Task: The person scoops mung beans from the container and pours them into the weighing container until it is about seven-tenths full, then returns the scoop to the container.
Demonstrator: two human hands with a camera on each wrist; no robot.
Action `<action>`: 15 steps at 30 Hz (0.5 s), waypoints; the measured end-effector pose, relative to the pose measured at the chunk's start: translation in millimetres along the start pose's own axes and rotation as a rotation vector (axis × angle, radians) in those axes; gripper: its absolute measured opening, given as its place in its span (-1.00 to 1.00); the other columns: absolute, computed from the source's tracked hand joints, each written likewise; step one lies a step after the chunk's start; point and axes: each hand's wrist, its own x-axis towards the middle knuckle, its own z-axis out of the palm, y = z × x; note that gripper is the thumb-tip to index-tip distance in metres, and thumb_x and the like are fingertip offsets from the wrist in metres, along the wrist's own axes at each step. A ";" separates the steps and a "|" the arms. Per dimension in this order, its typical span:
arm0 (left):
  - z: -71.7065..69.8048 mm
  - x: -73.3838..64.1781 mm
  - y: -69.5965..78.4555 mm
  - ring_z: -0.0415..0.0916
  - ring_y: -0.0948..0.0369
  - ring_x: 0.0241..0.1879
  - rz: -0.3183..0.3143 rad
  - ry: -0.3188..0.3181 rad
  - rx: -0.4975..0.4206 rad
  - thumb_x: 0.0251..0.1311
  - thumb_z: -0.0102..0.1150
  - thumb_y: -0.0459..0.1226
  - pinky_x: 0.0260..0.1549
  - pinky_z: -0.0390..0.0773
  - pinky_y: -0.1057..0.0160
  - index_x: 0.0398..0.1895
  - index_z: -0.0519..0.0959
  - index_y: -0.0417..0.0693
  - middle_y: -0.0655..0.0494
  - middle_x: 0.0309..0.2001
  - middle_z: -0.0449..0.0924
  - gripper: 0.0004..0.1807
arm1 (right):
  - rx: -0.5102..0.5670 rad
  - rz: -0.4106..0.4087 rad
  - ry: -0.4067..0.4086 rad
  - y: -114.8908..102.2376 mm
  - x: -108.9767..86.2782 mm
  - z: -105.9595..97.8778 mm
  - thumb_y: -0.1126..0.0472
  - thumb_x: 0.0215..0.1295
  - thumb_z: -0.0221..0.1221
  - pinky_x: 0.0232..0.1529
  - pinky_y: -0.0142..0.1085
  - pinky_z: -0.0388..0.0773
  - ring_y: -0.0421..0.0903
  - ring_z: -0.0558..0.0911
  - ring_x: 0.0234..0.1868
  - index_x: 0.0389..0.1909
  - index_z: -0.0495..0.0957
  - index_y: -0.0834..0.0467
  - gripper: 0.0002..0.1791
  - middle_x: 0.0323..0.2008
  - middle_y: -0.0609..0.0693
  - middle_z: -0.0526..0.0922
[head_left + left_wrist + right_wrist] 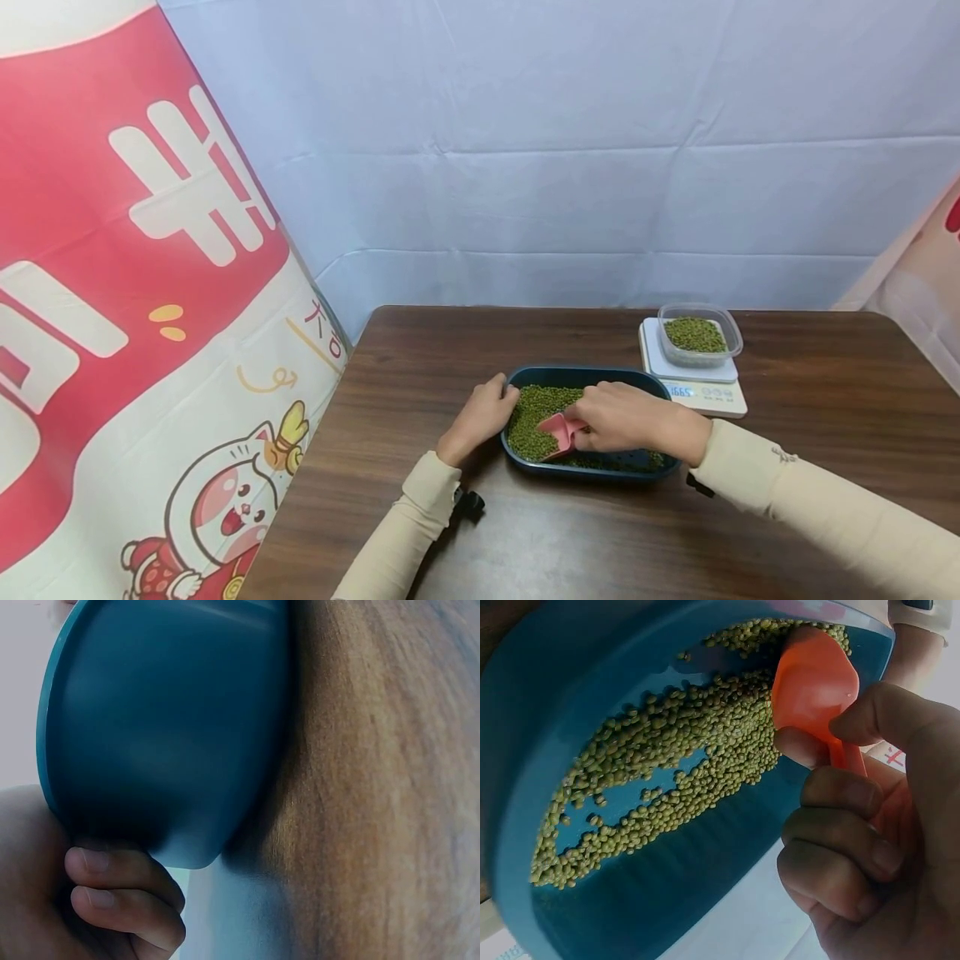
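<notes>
A dark teal oval tub (592, 474) on the table holds green mung beans (527, 417), heaped mostly toward its left end. My left hand (483, 412) grips the tub's left end at the rim; in the left wrist view its curled fingers (127, 904) lie against the outer wall. Inside the tub, my right hand (626, 417) holds a small pink scoop (555, 429) by its handle, fingers wrapped round it. The scoop's front edge meets the beans. The right wrist view shows the scoop bowl (814, 682) without beans inside, over strips of beans and bare tub bottom.
Behind the tub's right end stands a white kitchen scale (720, 402) with a lit display. On it sits a clear plastic container (701, 359) of mung beans. The brown wooden table (435, 346) backs onto a pale cloth; a printed red and white banner (150, 292) hangs at left.
</notes>
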 end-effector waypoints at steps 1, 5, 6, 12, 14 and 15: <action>0.1 0.1 0.0 0.14 0.21 -0.57 0.002 0.001 0.002 0.67 -0.19 -0.12 -0.49 0.26 0.23 -0.33 0.29 -0.01 0.16 -0.52 0.22 -0.69 | 0.000 -0.007 0.002 -0.1 0.9 0.6 0.18 0.29 0.32 -0.58 -0.39 0.02 -0.33 0.05 -0.65 -0.45 0.54 -0.09 -0.82 -0.66 -0.30 0.12; 0.3 1.2 -0.1 0.12 0.23 -0.56 0.019 0.018 0.020 0.66 -0.18 -0.14 -0.49 0.24 0.24 -0.34 0.28 0.00 0.18 -0.52 0.20 -0.70 | -0.007 -0.040 0.025 -0.8 5.2 3.4 0.18 0.28 0.32 -0.59 -0.39 0.03 -0.34 0.06 -0.64 -0.47 0.54 -0.10 -0.81 -0.65 -0.31 0.12; 0.4 1.5 -0.3 0.12 0.23 -0.56 0.023 0.021 0.023 0.66 -0.17 -0.14 -0.50 0.24 0.24 -0.35 0.28 0.00 0.18 -0.52 0.19 -0.70 | -0.006 -0.048 0.026 -1.1 6.4 4.0 0.19 0.28 0.31 -0.59 -0.39 0.02 -0.34 0.05 -0.64 -0.47 0.54 -0.10 -0.82 -0.65 -0.31 0.12; 1.1 2.8 -1.8 0.14 0.25 -0.56 0.028 0.033 0.039 0.64 -0.16 -0.14 -0.50 0.25 0.26 -0.36 0.29 0.01 0.19 -0.52 0.19 -0.70 | 0.012 -0.072 0.014 -3.3 13.2 6.5 0.20 0.32 0.29 -0.59 -0.40 0.03 -0.34 0.06 -0.65 -0.45 0.54 -0.10 -0.82 -0.65 -0.31 0.14; 1.3 2.9 -1.9 0.15 0.25 -0.55 0.026 0.036 0.043 0.63 -0.16 -0.13 -0.50 0.26 0.26 -0.35 0.29 0.01 0.19 -0.52 0.19 -0.71 | 0.019 -0.071 0.007 -3.0 15.3 7.0 0.18 0.34 0.29 -0.58 -0.41 0.04 -0.35 0.07 -0.65 -0.44 0.52 -0.09 -0.81 -0.64 -0.30 0.17; 1.4 2.8 -2.0 0.16 0.25 -0.55 0.025 0.037 0.044 0.63 -0.16 -0.13 -0.50 0.26 0.26 -0.35 0.30 0.01 0.19 -0.52 0.19 -0.71 | 0.023 -0.072 0.003 -2.6 16.1 7.4 0.18 0.36 0.29 -0.58 -0.41 0.05 -0.35 0.08 -0.65 -0.43 0.51 -0.08 -0.81 -0.64 -0.30 0.18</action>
